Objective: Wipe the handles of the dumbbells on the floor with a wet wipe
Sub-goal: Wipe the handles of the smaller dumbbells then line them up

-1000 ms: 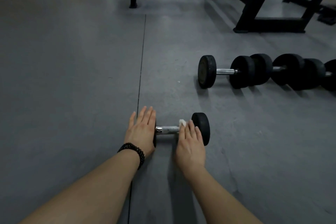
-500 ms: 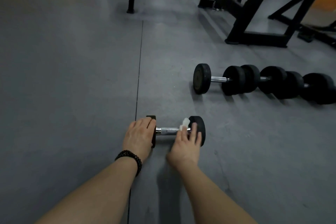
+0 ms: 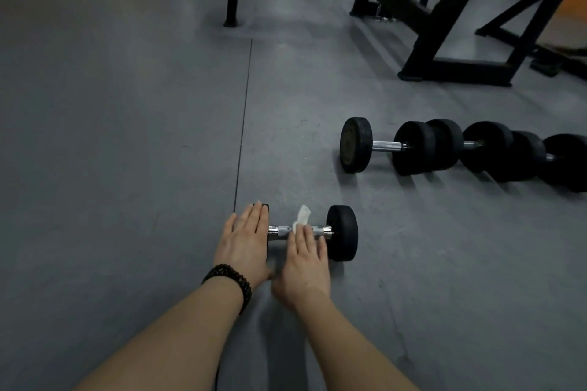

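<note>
Fingers of the right hand (image 3: 303, 259), flat, press the wet wipe (image 3: 300, 220) onto the dumbbell (image 3: 341, 232) handle on the floor (image 3: 127, 136), now nearer its middle; left hand (image 3: 244, 241), flat, steadies the left weight.

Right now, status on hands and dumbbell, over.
Left hand flat on near dumbbell end. Right hand pressing wet wipe on handle. Nothing in the way.
</note>
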`<move>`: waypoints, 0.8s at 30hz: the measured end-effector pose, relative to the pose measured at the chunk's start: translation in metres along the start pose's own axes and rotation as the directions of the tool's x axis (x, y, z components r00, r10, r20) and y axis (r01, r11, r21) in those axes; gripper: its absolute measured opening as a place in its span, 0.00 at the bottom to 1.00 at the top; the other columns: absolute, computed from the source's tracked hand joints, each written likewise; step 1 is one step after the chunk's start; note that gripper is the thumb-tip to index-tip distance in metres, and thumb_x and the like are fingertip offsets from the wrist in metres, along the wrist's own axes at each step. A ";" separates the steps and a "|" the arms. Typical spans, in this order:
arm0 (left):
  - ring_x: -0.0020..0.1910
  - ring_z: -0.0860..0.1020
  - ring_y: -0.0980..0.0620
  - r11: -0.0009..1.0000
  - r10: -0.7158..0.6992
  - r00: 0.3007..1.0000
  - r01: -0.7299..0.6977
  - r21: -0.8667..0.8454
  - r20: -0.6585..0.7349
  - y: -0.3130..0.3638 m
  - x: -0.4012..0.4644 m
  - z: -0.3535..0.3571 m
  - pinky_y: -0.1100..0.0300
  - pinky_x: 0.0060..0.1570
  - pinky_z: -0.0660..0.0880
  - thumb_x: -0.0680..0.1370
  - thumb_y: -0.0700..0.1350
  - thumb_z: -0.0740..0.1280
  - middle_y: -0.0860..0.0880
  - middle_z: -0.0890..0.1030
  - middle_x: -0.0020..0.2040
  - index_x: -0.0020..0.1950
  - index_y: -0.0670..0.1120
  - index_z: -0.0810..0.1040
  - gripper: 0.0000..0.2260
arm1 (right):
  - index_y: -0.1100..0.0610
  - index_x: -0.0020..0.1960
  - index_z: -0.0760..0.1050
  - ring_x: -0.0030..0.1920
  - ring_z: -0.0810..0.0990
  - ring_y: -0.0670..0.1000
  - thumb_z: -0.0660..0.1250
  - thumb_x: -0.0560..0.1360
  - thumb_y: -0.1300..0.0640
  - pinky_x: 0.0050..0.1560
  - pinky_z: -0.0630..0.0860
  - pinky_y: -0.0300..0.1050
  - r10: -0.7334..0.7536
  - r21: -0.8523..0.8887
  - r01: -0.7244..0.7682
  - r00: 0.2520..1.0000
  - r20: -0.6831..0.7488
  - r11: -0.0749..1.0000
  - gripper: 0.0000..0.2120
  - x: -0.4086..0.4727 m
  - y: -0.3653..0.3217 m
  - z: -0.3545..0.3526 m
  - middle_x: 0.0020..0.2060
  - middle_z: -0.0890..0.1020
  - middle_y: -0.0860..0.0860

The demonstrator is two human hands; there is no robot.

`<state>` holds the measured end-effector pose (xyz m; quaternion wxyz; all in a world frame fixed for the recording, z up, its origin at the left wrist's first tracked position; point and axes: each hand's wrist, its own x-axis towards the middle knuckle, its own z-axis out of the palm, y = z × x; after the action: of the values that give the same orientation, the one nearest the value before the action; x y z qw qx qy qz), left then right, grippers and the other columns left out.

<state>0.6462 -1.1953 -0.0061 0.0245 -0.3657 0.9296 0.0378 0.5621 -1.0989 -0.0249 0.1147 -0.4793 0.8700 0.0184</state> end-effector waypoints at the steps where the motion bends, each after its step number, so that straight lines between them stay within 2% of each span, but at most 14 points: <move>1: 0.80 0.42 0.51 1.000 -0.010 1.000 0.010 0.005 0.006 0.000 0.003 0.001 0.50 0.77 0.40 0.69 0.60 0.75 0.48 0.42 0.81 0.80 0.43 0.37 0.57 | 0.59 0.80 0.37 0.77 0.32 0.54 0.58 0.78 0.41 0.75 0.31 0.58 0.003 -0.025 -0.003 1.000 -0.013 1.000 0.43 0.004 0.005 0.000 0.79 0.38 0.55; 3: 0.79 0.42 0.51 1.000 -0.017 1.000 0.017 0.016 0.003 -0.002 0.007 0.002 0.49 0.77 0.40 0.68 0.58 0.77 0.50 0.42 0.81 0.79 0.44 0.35 0.60 | 0.59 0.80 0.38 0.78 0.34 0.54 0.58 0.77 0.45 0.74 0.32 0.60 0.071 -0.076 -0.076 0.995 -0.067 0.994 0.42 0.010 0.022 -0.002 0.80 0.41 0.55; 6: 0.80 0.42 0.51 1.000 -0.026 0.999 0.026 0.013 -0.024 -0.002 0.012 0.008 0.50 0.76 0.41 0.74 0.46 0.71 0.49 0.40 0.81 0.79 0.44 0.36 0.49 | 0.60 0.79 0.38 0.78 0.34 0.54 0.57 0.77 0.48 0.74 0.31 0.61 0.162 -0.080 -0.169 0.983 -0.089 0.982 0.40 0.011 0.027 -0.001 0.79 0.40 0.57; 10: 0.80 0.42 0.50 0.995 -0.051 0.994 0.042 -0.091 -0.098 0.004 0.015 0.014 0.51 0.77 0.42 0.79 0.38 0.59 0.47 0.41 0.81 0.80 0.44 0.42 0.36 | 0.60 0.79 0.36 0.77 0.32 0.54 0.57 0.77 0.49 0.75 0.33 0.57 -0.077 -0.007 0.077 0.995 -0.063 0.997 0.41 0.014 -0.003 0.004 0.79 0.38 0.57; 12: 0.80 0.42 0.50 0.990 -0.060 0.990 0.043 -0.135 -0.126 0.004 0.018 0.017 0.51 0.77 0.42 0.79 0.37 0.58 0.47 0.43 0.81 0.81 0.44 0.43 0.34 | 0.59 0.79 0.37 0.77 0.33 0.53 0.57 0.78 0.51 0.75 0.31 0.57 -0.115 -0.048 0.111 0.990 -0.082 0.993 0.39 0.018 0.000 0.003 0.80 0.41 0.55; 15: 0.80 0.44 0.49 0.991 -0.038 0.988 0.017 -0.132 -0.152 0.000 0.022 0.023 0.51 0.77 0.44 0.76 0.36 0.63 0.47 0.45 0.81 0.80 0.44 0.44 0.38 | 0.61 0.79 0.36 0.78 0.34 0.54 0.54 0.78 0.53 0.73 0.29 0.61 0.145 -0.075 -0.159 0.976 -0.165 0.984 0.37 0.020 0.023 0.000 0.80 0.43 0.56; 17: 0.80 0.43 0.49 0.992 -0.033 0.989 0.014 -0.128 -0.147 0.000 0.024 0.024 0.51 0.77 0.44 0.76 0.36 0.63 0.47 0.44 0.81 0.80 0.43 0.43 0.39 | 0.62 0.79 0.37 0.78 0.33 0.55 0.52 0.79 0.53 0.73 0.30 0.61 0.197 -0.082 -0.210 0.970 -0.143 0.974 0.36 0.020 0.024 0.001 0.79 0.42 0.58; 19: 0.80 0.42 0.49 0.988 -0.045 0.987 0.021 -0.154 -0.157 0.002 0.026 0.023 0.51 0.77 0.44 0.79 0.37 0.59 0.47 0.43 0.81 0.80 0.43 0.43 0.35 | 0.61 0.79 0.39 0.77 0.33 0.54 0.54 0.78 0.49 0.74 0.31 0.61 0.039 -0.060 -0.047 0.991 -0.129 0.997 0.38 0.025 0.004 0.008 0.79 0.41 0.58; 21: 0.80 0.42 0.51 0.980 -0.059 0.986 0.027 -0.196 -0.159 0.002 0.028 0.022 0.52 0.78 0.44 0.82 0.40 0.54 0.48 0.43 0.81 0.81 0.44 0.43 0.30 | 0.58 0.80 0.39 0.77 0.32 0.52 0.54 0.78 0.44 0.75 0.31 0.58 -0.126 0.043 0.132 0.986 -0.109 0.990 0.39 0.027 -0.015 0.016 0.80 0.42 0.55; 22: 0.80 0.42 0.51 0.978 -0.056 0.986 0.023 -0.207 -0.158 0.001 0.028 0.022 0.53 0.78 0.43 0.82 0.41 0.54 0.48 0.44 0.81 0.81 0.44 0.44 0.29 | 0.57 0.80 0.40 0.76 0.31 0.51 0.54 0.78 0.44 0.74 0.31 0.57 -0.149 0.065 0.157 0.982 -0.115 0.985 0.39 0.026 -0.015 0.018 0.80 0.43 0.54; 24: 0.80 0.42 0.51 0.979 -0.039 0.987 0.006 -0.204 -0.158 -0.003 0.029 0.023 0.53 0.78 0.44 0.79 0.38 0.60 0.48 0.44 0.81 0.81 0.44 0.44 0.35 | 0.57 0.80 0.41 0.75 0.32 0.50 0.57 0.77 0.49 0.74 0.31 0.58 -0.099 0.000 0.100 0.979 -0.178 0.995 0.39 0.026 0.002 0.017 0.80 0.47 0.53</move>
<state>0.6275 -1.2146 -0.0308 -0.0879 -0.3787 0.9157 0.1022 0.5506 -1.1168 -0.0469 0.0395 -0.5213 0.8518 -0.0341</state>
